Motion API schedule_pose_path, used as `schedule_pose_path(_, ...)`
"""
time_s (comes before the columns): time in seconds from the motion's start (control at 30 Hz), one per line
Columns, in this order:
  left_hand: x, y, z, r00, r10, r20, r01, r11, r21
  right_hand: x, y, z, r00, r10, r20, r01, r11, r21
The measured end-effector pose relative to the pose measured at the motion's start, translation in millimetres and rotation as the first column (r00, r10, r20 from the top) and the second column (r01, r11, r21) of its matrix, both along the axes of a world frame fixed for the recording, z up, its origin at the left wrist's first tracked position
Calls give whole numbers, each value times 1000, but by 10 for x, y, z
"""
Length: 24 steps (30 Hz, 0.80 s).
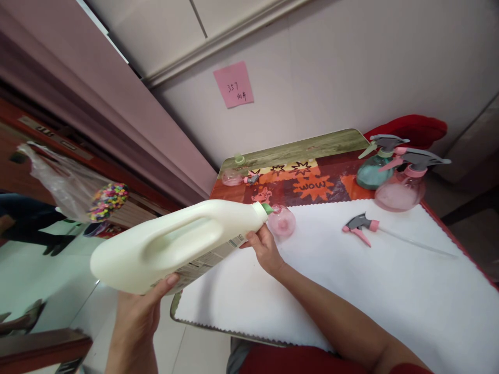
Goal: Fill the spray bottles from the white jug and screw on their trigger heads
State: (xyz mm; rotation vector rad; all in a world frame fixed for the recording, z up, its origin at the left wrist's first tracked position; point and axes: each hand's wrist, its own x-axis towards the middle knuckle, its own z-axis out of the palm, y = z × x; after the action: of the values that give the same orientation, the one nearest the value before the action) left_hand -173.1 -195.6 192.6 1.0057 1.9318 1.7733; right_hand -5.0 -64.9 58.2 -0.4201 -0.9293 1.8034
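Observation:
A large cream-white detergent jug point(156, 234) is tilted almost on its side in both hands. My left hand point(142, 311) supports its base end from below, thumb on the label. Near the neck, my right hand point(266, 249) grips the jug from beneath. The green spout point(267, 208) meets the mouth of a round, clear pink spray bottle point(283, 223) that has no trigger head on. Any liquid flowing between them cannot be made out. On the white table cover to the right lies a grey and pink spray trigger point(360, 226) with a long clear tube.
Two filled spray bottles, one teal point(373, 170) and one pink point(401, 192), stand at the table's right. Farther back lie a small pink bottle point(233, 177) and another trigger point(252, 178). A plastic bag point(62, 179) hangs at left. A pink note point(234, 84) is on the wall.

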Motion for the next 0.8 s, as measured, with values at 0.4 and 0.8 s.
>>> schedule_pose_path(0.4, 13, -10, 27, 1000, -11, -17, 12, 1000, 9, -30, -11, -19, 1000, -10, -3, 10, 1000, -1)
schedule_pose_path(0.8, 60, -17, 85, 1000, 19, -21, -19, 1000, -16, -28, -26, -3, 1000, -6, 10, 6, 1000, 7)
